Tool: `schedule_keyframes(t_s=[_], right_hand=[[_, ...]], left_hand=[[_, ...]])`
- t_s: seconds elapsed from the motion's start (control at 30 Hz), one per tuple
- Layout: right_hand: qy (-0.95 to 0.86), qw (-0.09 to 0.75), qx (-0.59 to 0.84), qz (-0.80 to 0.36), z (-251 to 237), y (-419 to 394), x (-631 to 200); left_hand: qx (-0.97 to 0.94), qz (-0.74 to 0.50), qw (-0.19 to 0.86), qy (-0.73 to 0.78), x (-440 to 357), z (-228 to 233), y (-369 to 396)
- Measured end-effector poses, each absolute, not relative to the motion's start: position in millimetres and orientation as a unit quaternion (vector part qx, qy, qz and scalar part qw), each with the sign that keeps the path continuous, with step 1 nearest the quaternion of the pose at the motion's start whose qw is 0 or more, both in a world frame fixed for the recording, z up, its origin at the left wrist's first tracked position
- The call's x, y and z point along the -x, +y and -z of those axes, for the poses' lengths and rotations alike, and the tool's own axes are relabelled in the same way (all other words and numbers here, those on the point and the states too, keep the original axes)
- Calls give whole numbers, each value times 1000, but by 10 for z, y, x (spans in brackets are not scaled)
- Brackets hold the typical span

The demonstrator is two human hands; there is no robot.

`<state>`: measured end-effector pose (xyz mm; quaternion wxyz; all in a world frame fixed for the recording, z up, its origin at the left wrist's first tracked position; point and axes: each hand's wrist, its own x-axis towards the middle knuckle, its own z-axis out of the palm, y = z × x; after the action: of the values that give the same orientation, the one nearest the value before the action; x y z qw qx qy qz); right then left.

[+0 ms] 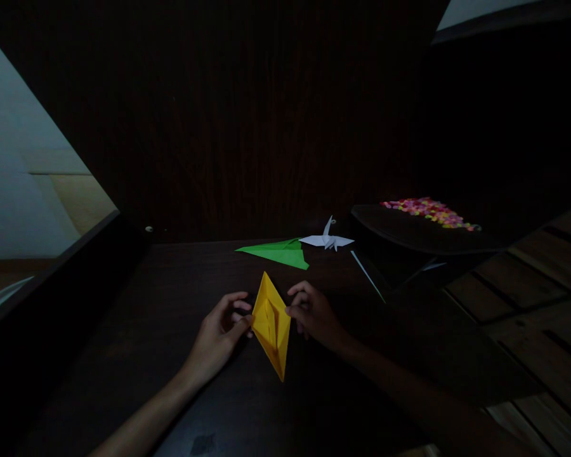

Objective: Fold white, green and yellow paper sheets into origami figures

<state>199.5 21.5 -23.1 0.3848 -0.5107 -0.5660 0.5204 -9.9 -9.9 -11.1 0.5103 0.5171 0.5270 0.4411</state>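
A yellow folded paper boat [276, 324], diamond-shaped from above with a raised ridge along its middle, is between my two hands. My left hand [226, 324] pinches its left corner between thumb and fingers. On the opposite side, my right hand [314, 312] grips the right corner in the same way. Its long points face away from me and toward me. Just beyond the boat lies a green paper plane [278, 252], its nose to the left. A white origami crane [327, 240] with spread wings touches or nearly touches the plane's far right end.
A dark wooden surface [137, 355] lies under my hands, with a tall dark panel [247, 127] behind it. At right, a curved shelf [385, 225] bears many small pink and yellow pieces [431, 211]. A thin white strip [367, 275] lies below the shelf. Wooden slats [528, 279] show farther right.
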Motion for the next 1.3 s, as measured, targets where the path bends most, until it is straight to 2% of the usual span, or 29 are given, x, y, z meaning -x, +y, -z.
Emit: schedule_keyframes(t_s=[0.33, 0.67, 0.93, 1.3], right_hand=[[-560, 403, 493, -530, 256, 231, -1975], [-572, 376, 473, -554, 265, 192, -1986], [-593, 358, 472, -546, 229, 176, -1981], [-627, 368, 445, -523, 205, 155, -1962]], left_hand=[[-490, -438, 563, 501, 82, 123, -177], [-493, -441, 563, 496, 108, 136, -162], [-519, -430, 488, 555, 170, 104, -147], [-499, -424, 486, 579, 220, -5, -131]])
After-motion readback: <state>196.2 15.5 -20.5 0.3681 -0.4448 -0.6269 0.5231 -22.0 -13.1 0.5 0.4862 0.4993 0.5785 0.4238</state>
